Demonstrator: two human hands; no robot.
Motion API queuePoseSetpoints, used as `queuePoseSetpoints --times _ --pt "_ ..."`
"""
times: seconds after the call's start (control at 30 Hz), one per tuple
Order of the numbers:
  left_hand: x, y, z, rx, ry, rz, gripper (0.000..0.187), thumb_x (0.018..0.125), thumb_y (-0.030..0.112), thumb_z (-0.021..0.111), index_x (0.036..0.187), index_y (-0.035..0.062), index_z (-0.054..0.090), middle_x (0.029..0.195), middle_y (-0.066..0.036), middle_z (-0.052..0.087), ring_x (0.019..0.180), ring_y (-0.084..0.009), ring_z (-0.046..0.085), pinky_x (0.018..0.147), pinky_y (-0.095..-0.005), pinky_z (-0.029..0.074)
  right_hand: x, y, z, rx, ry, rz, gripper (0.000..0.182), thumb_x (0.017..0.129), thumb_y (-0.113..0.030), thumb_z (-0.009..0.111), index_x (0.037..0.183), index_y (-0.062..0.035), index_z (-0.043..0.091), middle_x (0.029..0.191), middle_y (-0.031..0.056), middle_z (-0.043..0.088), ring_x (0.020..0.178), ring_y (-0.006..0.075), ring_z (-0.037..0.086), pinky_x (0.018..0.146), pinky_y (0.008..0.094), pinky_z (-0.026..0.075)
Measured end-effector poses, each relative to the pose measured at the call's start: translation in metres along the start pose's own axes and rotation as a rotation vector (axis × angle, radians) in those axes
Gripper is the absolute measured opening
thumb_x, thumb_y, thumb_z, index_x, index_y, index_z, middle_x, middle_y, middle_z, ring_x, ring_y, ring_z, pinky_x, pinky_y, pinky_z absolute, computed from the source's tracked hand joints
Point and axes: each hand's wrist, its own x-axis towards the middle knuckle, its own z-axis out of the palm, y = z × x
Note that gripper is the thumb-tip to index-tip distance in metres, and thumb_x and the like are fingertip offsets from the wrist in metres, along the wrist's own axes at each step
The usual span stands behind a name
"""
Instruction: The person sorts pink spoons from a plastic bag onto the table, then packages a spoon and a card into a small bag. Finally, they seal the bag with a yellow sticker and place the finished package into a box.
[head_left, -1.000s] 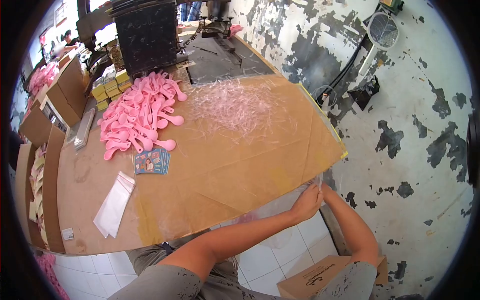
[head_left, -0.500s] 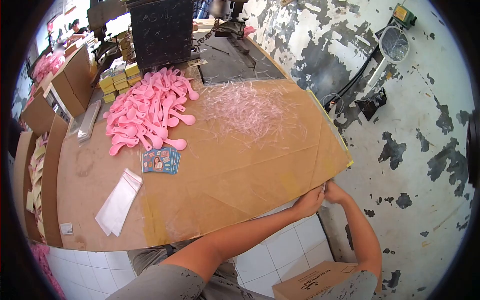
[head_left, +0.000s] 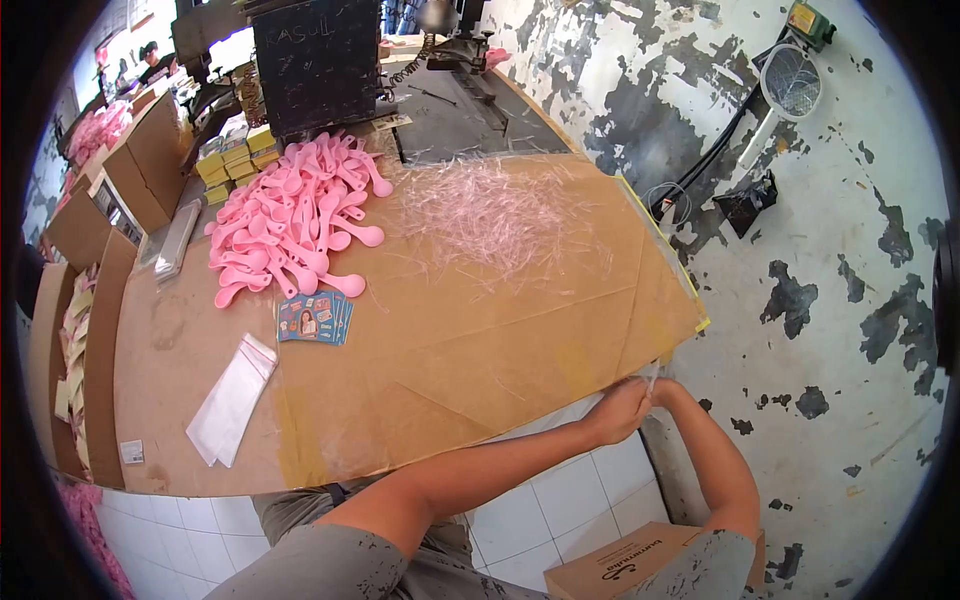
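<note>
At the table's front right corner, my left hand [head_left: 618, 410] is closed, its fingers curled. My right hand [head_left: 664, 393] meets it, closed too and partly hidden. A thin clear strip, seemingly plastic, [head_left: 655, 374] sticks up between them; where it runs inside the hands is hidden. Farther back on the brown-covered table [head_left: 480, 350] lie a pile of pink plastic spoons [head_left: 290, 215] and a heap of clear plastic strips [head_left: 500, 215]. Some blue printed cards [head_left: 312, 318] are fanned in front of the spoons. White plastic bags [head_left: 232, 400] lie at the front left.
A black box [head_left: 318, 65] stands at the back beside stacked yellow bundles [head_left: 225, 160]. Open cardboard boxes [head_left: 105, 350] line the left side. Close on the right is a peeling wall [head_left: 830, 300] with a hanging racket [head_left: 790, 85]. Beneath my right arm sits a carton [head_left: 610, 562].
Both hands have lowered slightly at the corner, and more of the clear strip shows above them. The camera view has shifted a little. The piles on the table look the same.
</note>
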Motion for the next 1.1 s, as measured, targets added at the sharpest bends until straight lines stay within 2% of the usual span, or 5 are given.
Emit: queuePoseSetpoints --times 0.33,0.53,0.73,0.83,1.1 --pt "-0.010 -0.012 0.004 0.026 -0.022 -0.052 0.020 0.104 0.013 0.047 0.101 -0.0066 0.052 0.101 -0.028 0.056 0.101 -0.0474 0.056 0.091 -0.0540 0.044 0.049 0.010 -0.014 0.031 -0.006 0.066 0.044 0.096 -0.004 0.063 0.140 0.0031 0.058 0.142 0.0185 0.062 0.131 0.0273 0.059 0.109 0.0364 0.047" --pt "-0.008 -0.017 0.012 0.106 0.212 -0.001 0.026 0.105 0.016 0.049 0.111 -0.0068 0.057 0.113 -0.027 0.061 0.113 -0.0449 0.058 0.101 -0.0501 0.045 0.020 0.008 -0.011 0.120 0.006 0.125 0.045 0.096 -0.004 0.063 0.141 0.0025 0.058 0.143 0.0185 0.061 0.133 0.0277 0.058 0.111 0.0366 0.046" --pt "-0.007 -0.013 -0.007 -0.032 -0.152 -0.291 0.056 0.102 0.040 0.060 0.133 -0.0062 0.054 0.133 -0.031 0.057 0.131 -0.0450 0.052 0.110 -0.0523 0.042 -0.009 0.018 0.004 0.312 0.012 0.163 0.045 0.097 -0.003 0.062 0.142 0.0019 0.058 0.145 0.0184 0.061 0.134 0.0281 0.057 0.113 0.0368 0.045" --pt "-0.024 -0.015 0.007 0.340 -0.021 -0.062 0.083 0.094 0.054 0.070 0.148 -0.0015 0.041 0.148 -0.030 0.045 0.141 -0.0473 0.042 0.115 -0.0569 0.038 -0.015 0.033 0.018 0.467 0.017 0.167 0.046 0.097 -0.003 0.061 0.142 0.0016 0.058 0.145 0.0184 0.060 0.135 0.0283 0.056 0.114 0.0369 0.044" --pt "-0.024 -0.072 0.009 0.234 -0.353 -0.202 0.105 0.075 0.014 0.089 0.157 0.0009 0.025 0.161 -0.030 0.028 0.149 -0.0492 0.031 0.119 -0.0546 0.036 -0.042 0.007 0.011 0.643 0.007 0.167 0.047 0.098 -0.002 0.060 0.145 0.0013 0.056 0.147 0.0179 0.059 0.138 0.0279 0.055 0.116 0.0374 0.043"
